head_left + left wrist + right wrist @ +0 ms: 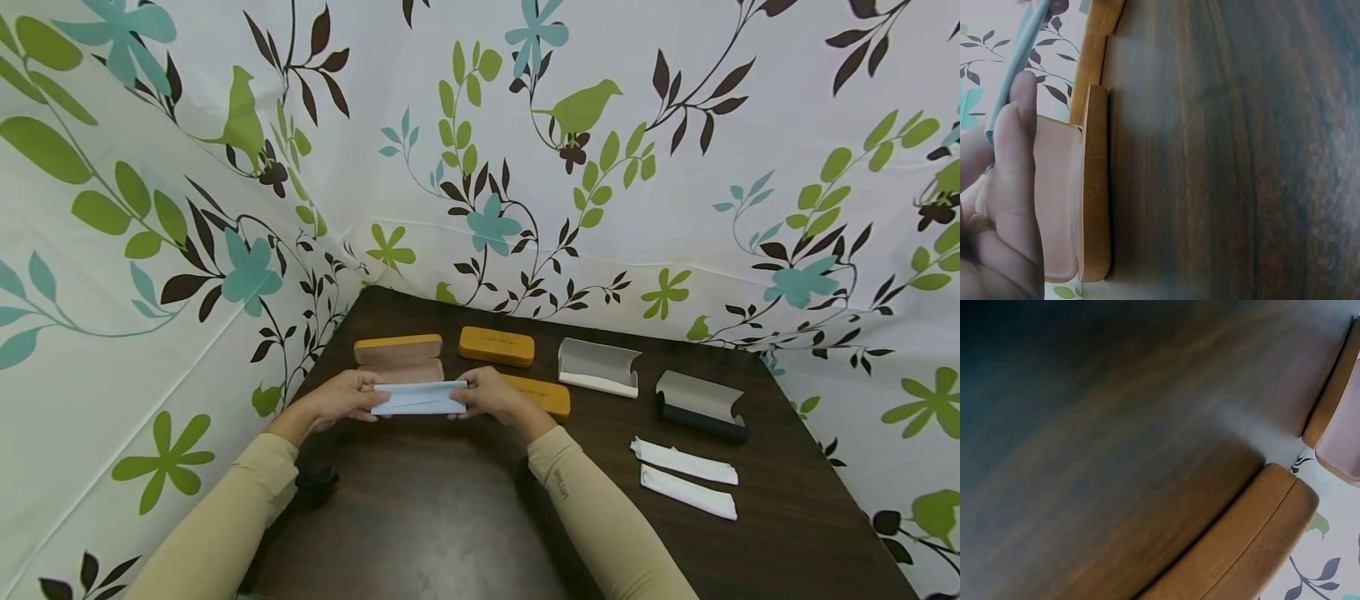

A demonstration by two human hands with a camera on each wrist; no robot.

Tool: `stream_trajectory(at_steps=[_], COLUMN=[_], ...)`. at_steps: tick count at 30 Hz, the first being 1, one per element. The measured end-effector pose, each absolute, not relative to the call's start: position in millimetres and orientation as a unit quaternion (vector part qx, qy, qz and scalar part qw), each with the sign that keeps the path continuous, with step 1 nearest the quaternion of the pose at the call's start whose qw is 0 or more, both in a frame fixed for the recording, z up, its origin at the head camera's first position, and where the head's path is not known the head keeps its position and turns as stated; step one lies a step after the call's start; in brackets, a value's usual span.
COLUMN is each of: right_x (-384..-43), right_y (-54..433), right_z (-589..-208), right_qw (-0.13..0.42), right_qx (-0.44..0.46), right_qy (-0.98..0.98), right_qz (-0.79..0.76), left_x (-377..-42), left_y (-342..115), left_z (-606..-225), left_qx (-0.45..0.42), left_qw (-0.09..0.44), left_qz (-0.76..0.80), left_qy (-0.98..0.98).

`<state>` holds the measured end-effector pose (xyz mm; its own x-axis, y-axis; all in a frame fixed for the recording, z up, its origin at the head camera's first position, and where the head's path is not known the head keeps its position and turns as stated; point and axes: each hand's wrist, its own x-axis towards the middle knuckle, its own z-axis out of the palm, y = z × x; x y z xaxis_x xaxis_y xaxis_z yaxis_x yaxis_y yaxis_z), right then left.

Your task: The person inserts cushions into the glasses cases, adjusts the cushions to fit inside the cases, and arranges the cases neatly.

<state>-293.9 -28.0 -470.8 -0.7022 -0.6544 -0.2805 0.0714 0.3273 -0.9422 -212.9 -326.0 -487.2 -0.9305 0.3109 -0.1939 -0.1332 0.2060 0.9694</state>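
Observation:
A folded light blue cloth (418, 398) is stretched level between both hands, above the table. My left hand (341, 400) pinches its left end, thumb on top; the left wrist view shows the cloth's edge (1015, 69) between thumb and fingers (1015, 169). At the right end my right hand (497, 398) pinches it the same way. Just behind the cloth stands an open yellow-brown glasses case (399, 350) with a pale pink lining, its lower part partly hidden. In the right wrist view the right hand is out of sight; a closed glasses case (1241, 544) shows there.
Two closed yellow glasses cases (497, 346) lie right of the open one, the nearer partly behind my right hand. Farther right stand an open white case (598, 367) and an open black case (701, 404). Two folded white cloths (686, 479) lie before them. Patterned curtains (675, 208) border the table.

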Motion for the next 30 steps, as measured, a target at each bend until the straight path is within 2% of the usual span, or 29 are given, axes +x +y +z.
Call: stream_trajectory(at_steps=[15,22,30], right_x=[-293.5,-293.6,-296.6], right_y=[-37.9,-43.3,-50.3], right_z=[-470.5,-470.2,-470.7], right_qw=[0.328,0.32,0.301], right_qx=[-0.141,-0.145,-0.152], right_qy=[0.725,0.727,0.735], right_qz=[-0.589,-0.59,-0.589], left_x=[-211.2,-208.3,-208.9], left_y=[-334.0,-334.9,-333.6], left_z=[-490.9,-489.9,-488.7], left_qx=[0.024,0.009,-0.019], left_qw=[0.177,0.172,0.142], left_qz=[0.657,0.667,0.658], left_qy=[0.732,0.725,0.739])
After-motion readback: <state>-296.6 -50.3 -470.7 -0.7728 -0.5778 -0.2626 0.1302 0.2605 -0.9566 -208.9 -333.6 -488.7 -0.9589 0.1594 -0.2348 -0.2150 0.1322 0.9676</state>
